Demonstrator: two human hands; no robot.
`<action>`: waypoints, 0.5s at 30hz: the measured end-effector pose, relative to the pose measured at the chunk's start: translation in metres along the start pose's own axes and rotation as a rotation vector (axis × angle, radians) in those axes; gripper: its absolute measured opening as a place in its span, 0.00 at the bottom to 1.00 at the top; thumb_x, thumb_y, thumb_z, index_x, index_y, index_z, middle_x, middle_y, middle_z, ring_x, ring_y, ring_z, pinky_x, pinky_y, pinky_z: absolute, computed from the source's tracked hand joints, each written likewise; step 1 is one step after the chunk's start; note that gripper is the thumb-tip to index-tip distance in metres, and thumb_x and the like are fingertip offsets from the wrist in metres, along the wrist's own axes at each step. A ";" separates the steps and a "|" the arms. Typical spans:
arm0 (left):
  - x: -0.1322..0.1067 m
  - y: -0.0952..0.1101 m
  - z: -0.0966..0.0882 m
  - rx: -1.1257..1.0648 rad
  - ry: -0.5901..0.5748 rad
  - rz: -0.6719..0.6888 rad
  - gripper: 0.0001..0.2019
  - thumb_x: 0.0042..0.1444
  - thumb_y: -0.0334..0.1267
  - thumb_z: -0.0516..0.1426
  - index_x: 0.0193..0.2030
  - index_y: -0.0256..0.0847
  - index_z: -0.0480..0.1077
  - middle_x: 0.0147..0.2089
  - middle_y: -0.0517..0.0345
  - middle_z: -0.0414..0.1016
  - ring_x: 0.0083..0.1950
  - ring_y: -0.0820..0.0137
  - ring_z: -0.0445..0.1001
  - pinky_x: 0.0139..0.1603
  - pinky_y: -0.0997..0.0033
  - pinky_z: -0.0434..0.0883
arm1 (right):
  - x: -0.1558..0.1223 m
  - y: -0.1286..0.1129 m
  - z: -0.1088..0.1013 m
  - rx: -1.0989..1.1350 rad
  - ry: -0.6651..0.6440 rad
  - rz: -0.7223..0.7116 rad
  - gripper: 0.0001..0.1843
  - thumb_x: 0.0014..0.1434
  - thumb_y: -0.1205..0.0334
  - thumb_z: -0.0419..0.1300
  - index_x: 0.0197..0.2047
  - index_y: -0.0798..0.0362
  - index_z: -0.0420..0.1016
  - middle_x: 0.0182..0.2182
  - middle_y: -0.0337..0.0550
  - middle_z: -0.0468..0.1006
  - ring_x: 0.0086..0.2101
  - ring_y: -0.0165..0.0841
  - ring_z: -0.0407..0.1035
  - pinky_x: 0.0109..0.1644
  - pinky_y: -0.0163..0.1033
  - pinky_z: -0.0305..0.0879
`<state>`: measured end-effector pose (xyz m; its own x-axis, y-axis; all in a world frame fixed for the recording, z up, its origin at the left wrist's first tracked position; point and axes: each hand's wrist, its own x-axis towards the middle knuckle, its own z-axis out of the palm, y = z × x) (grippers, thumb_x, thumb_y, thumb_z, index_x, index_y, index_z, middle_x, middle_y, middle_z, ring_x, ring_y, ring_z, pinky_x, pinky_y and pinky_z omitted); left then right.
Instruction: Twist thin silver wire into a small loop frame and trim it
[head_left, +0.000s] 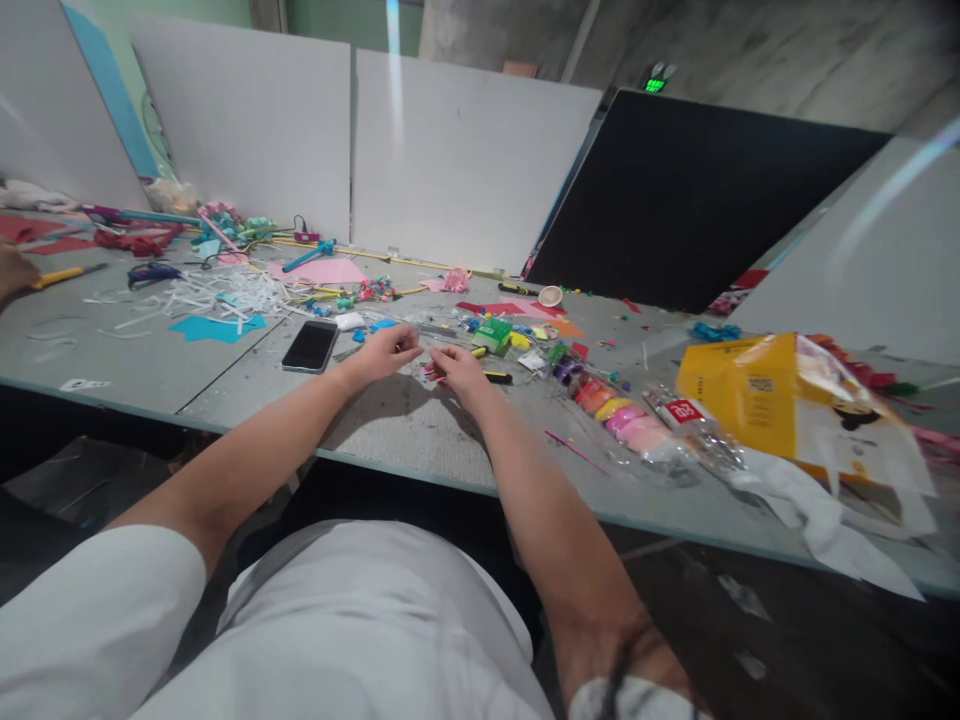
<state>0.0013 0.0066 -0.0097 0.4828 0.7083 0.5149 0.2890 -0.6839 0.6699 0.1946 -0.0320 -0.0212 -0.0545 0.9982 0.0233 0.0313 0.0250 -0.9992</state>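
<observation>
Both my hands rest on the grey table (405, 420) near its middle. My left hand (384, 354) has its fingers curled and pinched together, pointing right toward my right hand. My right hand (459, 370) is closed over a small pink and red scrap (430, 373) that shows at its fingertips. The two hands almost meet. A black phone (310, 346) lies face up just left of my left hand. A yellow and black pen-like tool (496, 377) lies right of my right hand.
Craft clutter covers the table: white paper shreds (225, 293), a blue paper piece (214, 328), a green box (492, 335), a clear pack of coloured clay (622, 412), a yellow bag (757, 395). White partition boards (457, 165) and a black board (690, 200) stand behind. Another person's hand (11, 272) is at far left.
</observation>
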 end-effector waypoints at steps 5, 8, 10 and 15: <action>-0.001 -0.001 0.000 -0.045 -0.040 0.025 0.08 0.56 0.42 0.60 0.33 0.42 0.66 0.28 0.64 0.65 0.31 0.71 0.62 0.35 0.69 0.60 | -0.005 -0.003 0.001 0.003 -0.088 0.018 0.21 0.52 0.42 0.76 0.32 0.50 0.77 0.29 0.41 0.80 0.29 0.30 0.71 0.28 0.35 0.63; -0.001 -0.002 -0.001 -0.071 -0.068 0.019 0.08 0.54 0.41 0.61 0.33 0.41 0.69 0.27 0.64 0.66 0.30 0.72 0.62 0.34 0.70 0.60 | -0.008 -0.005 0.001 0.012 -0.116 0.027 0.22 0.48 0.43 0.78 0.30 0.50 0.77 0.28 0.41 0.78 0.30 0.31 0.70 0.28 0.35 0.64; 0.000 -0.002 -0.003 -0.089 -0.080 0.007 0.08 0.54 0.42 0.62 0.33 0.40 0.70 0.27 0.64 0.66 0.30 0.73 0.62 0.34 0.70 0.60 | -0.009 -0.004 0.000 0.023 -0.126 0.035 0.23 0.47 0.43 0.78 0.30 0.50 0.76 0.27 0.41 0.78 0.30 0.32 0.70 0.28 0.35 0.64; 0.000 0.000 -0.005 -0.145 -0.113 -0.042 0.11 0.52 0.44 0.64 0.32 0.40 0.71 0.26 0.64 0.66 0.29 0.74 0.62 0.32 0.71 0.59 | -0.008 -0.003 0.000 0.039 -0.137 0.040 0.23 0.47 0.44 0.78 0.30 0.50 0.74 0.25 0.39 0.75 0.29 0.31 0.68 0.29 0.36 0.65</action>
<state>-0.0025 0.0071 -0.0072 0.5645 0.7064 0.4270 0.1924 -0.6157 0.7641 0.1953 -0.0397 -0.0182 -0.1895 0.9817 -0.0190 -0.0028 -0.0199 -0.9998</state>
